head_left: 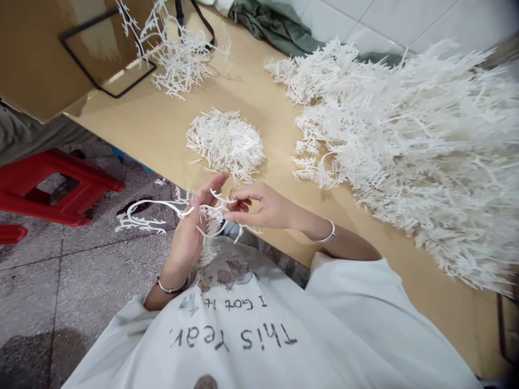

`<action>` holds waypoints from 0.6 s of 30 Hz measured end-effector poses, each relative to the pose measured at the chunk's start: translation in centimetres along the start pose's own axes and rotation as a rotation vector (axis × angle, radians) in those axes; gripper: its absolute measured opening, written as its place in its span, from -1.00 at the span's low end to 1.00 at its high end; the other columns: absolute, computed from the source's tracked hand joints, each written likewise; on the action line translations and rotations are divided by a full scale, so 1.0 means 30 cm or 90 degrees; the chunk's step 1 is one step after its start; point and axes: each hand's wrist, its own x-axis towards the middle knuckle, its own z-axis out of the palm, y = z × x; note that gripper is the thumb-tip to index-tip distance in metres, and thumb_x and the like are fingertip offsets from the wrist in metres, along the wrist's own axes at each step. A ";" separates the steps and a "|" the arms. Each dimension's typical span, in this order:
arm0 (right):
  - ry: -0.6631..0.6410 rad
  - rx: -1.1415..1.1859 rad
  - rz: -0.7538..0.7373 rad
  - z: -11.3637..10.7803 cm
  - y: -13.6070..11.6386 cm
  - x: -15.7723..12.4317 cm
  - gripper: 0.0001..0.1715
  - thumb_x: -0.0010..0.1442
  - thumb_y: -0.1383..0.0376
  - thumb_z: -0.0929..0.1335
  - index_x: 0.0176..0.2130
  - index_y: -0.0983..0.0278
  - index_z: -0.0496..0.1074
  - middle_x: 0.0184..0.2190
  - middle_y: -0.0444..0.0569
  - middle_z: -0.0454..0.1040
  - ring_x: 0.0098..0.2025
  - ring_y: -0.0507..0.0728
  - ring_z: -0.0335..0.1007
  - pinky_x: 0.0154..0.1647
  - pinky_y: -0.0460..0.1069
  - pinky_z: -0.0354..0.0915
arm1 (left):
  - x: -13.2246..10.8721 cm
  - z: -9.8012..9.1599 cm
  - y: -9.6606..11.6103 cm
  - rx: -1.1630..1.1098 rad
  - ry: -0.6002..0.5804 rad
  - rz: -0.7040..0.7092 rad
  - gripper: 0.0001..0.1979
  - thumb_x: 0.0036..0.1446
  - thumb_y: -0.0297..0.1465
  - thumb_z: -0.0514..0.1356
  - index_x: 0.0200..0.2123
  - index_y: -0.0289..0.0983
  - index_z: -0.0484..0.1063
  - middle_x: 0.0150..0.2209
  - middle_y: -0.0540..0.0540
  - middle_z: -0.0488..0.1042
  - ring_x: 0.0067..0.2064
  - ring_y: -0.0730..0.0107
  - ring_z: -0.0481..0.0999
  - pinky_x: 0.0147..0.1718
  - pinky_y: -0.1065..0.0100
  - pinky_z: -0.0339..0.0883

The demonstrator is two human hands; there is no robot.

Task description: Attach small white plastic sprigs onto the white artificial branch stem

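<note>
A branched white plastic piece (172,205) hangs across my left hand (194,221), its curved stem running out over the floor side. The thumb and fingers of that hand close round it. My right hand (259,205) pinches one of its thin twigs at the right end. Just beyond my hands, a small heap of short white pieces (229,143) lies on the tan table (275,119). More white strands hang below my left palm, in front of my shirt.
A large pile of white branched pieces (389,129) covers the table's right side. Tangled white branches (182,59) lie at the back left, beside a black wire frame (87,81). A dark green cloth (275,27) lies along the tiled wall. A red stool (60,186) stands on the left.
</note>
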 end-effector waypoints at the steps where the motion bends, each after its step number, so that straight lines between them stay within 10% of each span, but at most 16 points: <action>1: 0.035 -0.008 -0.028 0.006 -0.003 -0.002 -0.70 0.14 0.25 0.33 -0.54 0.32 0.23 -0.59 -0.21 0.16 -0.52 -0.08 0.03 -0.48 -0.12 0.05 | 0.003 -0.002 -0.006 0.013 0.002 0.018 -0.53 0.24 -0.05 -0.07 0.01 -0.17 0.41 0.18 -0.09 0.33 0.27 0.16 0.19 0.22 0.13 0.11; 10: 0.294 -0.346 -0.258 0.034 -0.029 -0.041 -0.76 0.10 0.43 0.24 -0.56 0.27 0.14 -0.58 -0.18 0.12 -0.51 -0.04 0.01 -0.48 -0.10 0.06 | -0.005 -0.008 -0.040 0.224 0.231 0.315 -0.83 0.02 -0.31 0.29 -0.39 -0.21 0.35 -0.33 -0.01 0.31 -0.25 0.40 0.36 -0.15 0.32 0.26; 18: 0.355 -0.822 -0.413 0.086 -0.030 -0.067 -0.77 0.22 0.39 0.25 -0.48 0.28 0.32 -0.56 -0.09 0.22 -0.46 0.05 0.07 -0.40 -0.03 0.10 | -0.047 -0.008 -0.038 0.320 0.051 0.239 -0.66 -0.06 -0.06 0.27 -0.49 -0.23 0.38 -0.53 0.01 0.32 -0.46 0.40 0.25 -0.43 0.34 0.10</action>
